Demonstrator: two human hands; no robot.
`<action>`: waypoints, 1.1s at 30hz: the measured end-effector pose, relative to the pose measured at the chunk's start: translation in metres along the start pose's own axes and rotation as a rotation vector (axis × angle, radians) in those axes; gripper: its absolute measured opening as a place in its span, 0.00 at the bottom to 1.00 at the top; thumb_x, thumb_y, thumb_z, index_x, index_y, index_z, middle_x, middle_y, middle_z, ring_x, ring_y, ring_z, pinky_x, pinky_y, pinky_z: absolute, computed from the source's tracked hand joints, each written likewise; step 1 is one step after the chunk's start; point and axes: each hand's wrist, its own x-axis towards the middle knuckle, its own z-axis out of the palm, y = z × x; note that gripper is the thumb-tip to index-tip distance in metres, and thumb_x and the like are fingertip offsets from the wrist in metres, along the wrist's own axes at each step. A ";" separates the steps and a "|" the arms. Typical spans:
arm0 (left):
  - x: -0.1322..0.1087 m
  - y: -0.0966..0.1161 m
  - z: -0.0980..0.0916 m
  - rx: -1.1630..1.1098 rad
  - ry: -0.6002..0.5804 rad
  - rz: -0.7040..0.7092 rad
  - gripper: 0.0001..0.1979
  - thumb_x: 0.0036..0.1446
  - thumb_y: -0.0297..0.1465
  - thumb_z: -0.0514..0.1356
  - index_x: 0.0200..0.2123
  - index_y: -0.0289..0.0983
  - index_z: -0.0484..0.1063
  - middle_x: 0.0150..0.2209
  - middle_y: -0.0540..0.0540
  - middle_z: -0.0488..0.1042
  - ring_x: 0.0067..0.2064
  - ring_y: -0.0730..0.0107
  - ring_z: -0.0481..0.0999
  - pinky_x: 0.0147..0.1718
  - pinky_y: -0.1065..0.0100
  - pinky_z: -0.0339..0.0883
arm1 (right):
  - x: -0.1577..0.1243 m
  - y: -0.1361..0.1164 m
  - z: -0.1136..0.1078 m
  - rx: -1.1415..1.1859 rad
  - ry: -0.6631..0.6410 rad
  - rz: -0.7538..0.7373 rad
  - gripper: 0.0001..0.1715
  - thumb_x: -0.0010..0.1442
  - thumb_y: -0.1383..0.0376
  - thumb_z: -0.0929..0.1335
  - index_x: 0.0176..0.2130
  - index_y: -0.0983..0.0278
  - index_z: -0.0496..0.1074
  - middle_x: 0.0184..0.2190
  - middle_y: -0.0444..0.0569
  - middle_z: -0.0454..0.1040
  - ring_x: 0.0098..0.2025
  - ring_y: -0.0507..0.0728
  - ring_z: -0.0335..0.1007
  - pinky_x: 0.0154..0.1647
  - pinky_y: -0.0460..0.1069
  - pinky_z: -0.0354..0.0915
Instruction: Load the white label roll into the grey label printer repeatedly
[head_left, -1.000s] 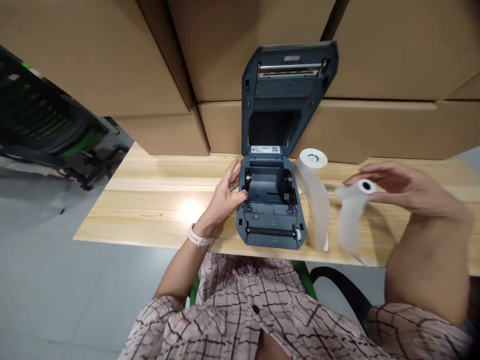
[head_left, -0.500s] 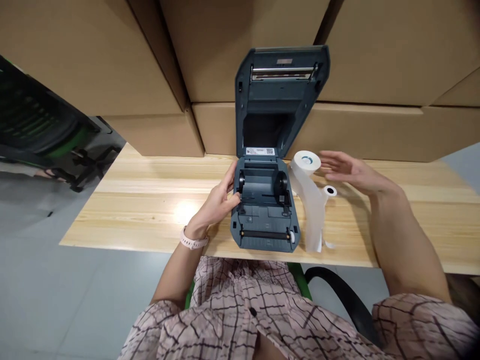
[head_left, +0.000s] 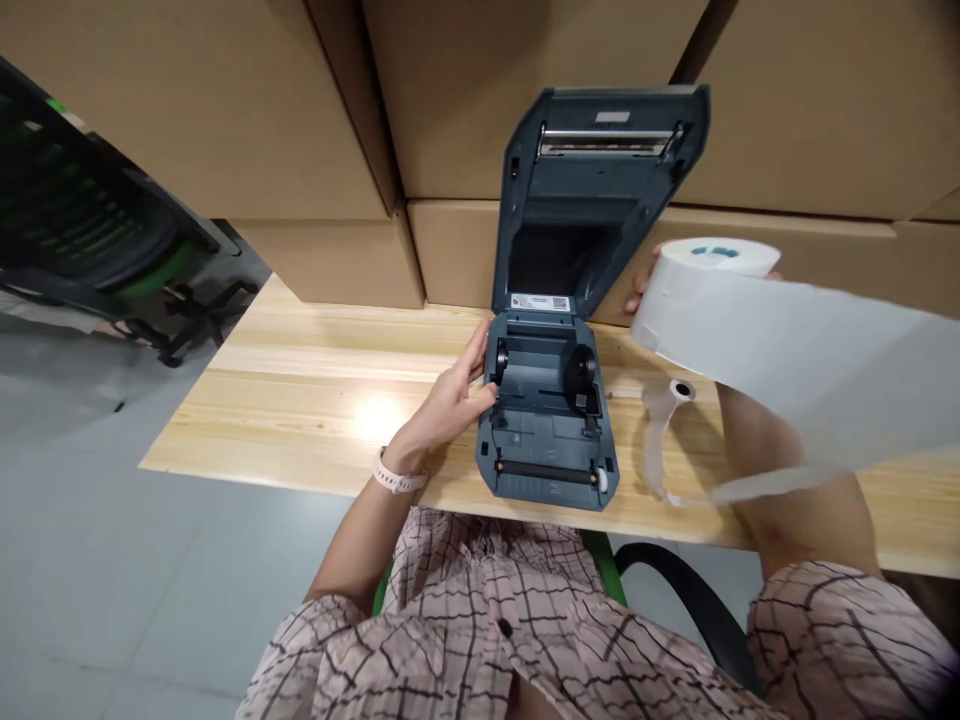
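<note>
A dark grey-blue label printer (head_left: 551, 430) rests on the wooden table with its lid (head_left: 574, 180) swung up. My left hand (head_left: 454, 402) grips the printer's left side, thumb over the rim. To the right of the lid, a large roll of white labels (head_left: 675, 300) is held up above the table by my right hand (head_left: 640, 288). Only some fingertips show past the roll; the rest of that hand is hidden. From the roll a wide loose strip runs off to the right, across my forearm. A small roll (head_left: 681, 391) lies right of the printer, a narrow strip trailing from it.
Cardboard boxes (head_left: 540, 100) are stacked along the back of the table (head_left: 315, 400). A dark chair (head_left: 82, 190) stands on the floor at the left. Below the table's front edge is a black armrest (head_left: 675, 590).
My right hand has taken hold of the large label roll and lifted it off the table. Its strip has swung out to the right. My left hand stays on the printer.
</note>
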 end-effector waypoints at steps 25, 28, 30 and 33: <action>-0.003 -0.006 -0.001 0.093 -0.035 0.021 0.42 0.70 0.32 0.55 0.80 0.48 0.38 0.81 0.48 0.44 0.80 0.50 0.50 0.78 0.46 0.48 | -0.058 -0.097 0.028 -0.163 -0.578 -0.316 0.39 0.73 0.40 0.60 0.74 0.51 0.63 0.77 0.48 0.60 0.76 0.69 0.61 0.72 0.69 0.64; -0.003 -0.006 0.000 0.097 -0.010 0.022 0.41 0.69 0.32 0.56 0.80 0.48 0.43 0.81 0.47 0.47 0.80 0.50 0.50 0.79 0.46 0.47 | -0.094 -0.098 0.028 -0.155 -0.612 -0.373 0.39 0.73 0.39 0.61 0.73 0.51 0.64 0.76 0.49 0.60 0.74 0.67 0.64 0.70 0.68 0.68; -0.003 -0.007 0.000 0.095 -0.003 0.020 0.40 0.69 0.33 0.57 0.79 0.47 0.45 0.80 0.46 0.48 0.80 0.49 0.51 0.78 0.47 0.49 | -0.110 -0.099 0.035 -0.176 -0.548 -0.389 0.40 0.72 0.39 0.62 0.73 0.54 0.64 0.76 0.52 0.60 0.75 0.68 0.63 0.71 0.68 0.68; -0.003 -0.007 0.000 0.087 -0.009 0.015 0.40 0.70 0.33 0.58 0.80 0.44 0.45 0.80 0.43 0.49 0.80 0.49 0.52 0.78 0.47 0.51 | -0.122 -0.105 0.047 -0.207 -0.414 -0.408 0.40 0.73 0.41 0.62 0.73 0.57 0.63 0.76 0.55 0.59 0.76 0.68 0.60 0.73 0.69 0.64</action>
